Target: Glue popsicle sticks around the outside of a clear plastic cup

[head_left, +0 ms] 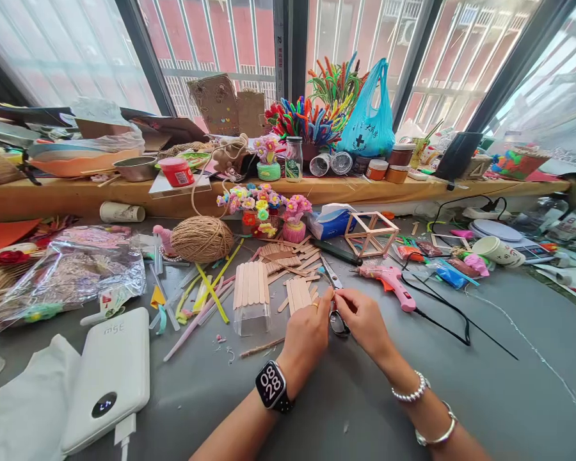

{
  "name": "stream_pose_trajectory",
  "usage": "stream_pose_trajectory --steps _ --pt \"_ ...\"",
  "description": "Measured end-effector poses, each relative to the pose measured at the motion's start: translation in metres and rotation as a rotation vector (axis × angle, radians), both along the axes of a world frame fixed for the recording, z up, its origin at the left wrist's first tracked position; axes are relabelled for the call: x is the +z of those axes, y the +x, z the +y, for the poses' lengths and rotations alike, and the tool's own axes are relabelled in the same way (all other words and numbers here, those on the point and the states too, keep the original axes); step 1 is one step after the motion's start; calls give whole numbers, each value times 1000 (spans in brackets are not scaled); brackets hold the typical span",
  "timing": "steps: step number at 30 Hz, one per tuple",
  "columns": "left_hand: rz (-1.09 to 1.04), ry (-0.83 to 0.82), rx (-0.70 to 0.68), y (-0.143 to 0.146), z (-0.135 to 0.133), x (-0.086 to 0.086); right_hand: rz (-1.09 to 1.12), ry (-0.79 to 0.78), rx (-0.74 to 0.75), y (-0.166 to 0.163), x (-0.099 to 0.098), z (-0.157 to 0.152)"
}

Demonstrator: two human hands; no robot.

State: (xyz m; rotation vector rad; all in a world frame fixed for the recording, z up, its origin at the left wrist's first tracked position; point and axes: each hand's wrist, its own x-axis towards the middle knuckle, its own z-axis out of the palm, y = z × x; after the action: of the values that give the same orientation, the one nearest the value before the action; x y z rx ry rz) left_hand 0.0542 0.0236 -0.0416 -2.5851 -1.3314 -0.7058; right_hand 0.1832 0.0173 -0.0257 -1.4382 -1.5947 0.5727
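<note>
My left hand (308,331) and my right hand (365,320) meet over the table, fingertips pinched together. Whatever sits between them is too small or too hidden to make out. Below them lies a pair of scissors (338,323), its handles and blades partly covered by my fingers. Just left of my left hand are a small panel of joined craft sticks (298,294) and a larger stick panel (251,285) resting on a clear plastic piece (252,320). A thin brown twig-like strip (264,347) lies nearby. To the right is a pink hot glue gun (388,282).
A twine ball (201,238), flower pots (294,221) and a wooden stick frame (372,234) stand behind. A white power bank (112,371) lies at left. The glue gun's black cable (444,326) curves to the right. Jars and a blue bag (367,118) crowd the ledge.
</note>
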Motion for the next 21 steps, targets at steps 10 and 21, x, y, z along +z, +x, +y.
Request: stream_pose_trajectory --steps 10,21 --pt "-126 -224 25 0 -4 9 -53 195 -127 -20 -9 -2" --pt "-508 -403 -149 5 -4 4 -106 311 -225 -26 -7 0"
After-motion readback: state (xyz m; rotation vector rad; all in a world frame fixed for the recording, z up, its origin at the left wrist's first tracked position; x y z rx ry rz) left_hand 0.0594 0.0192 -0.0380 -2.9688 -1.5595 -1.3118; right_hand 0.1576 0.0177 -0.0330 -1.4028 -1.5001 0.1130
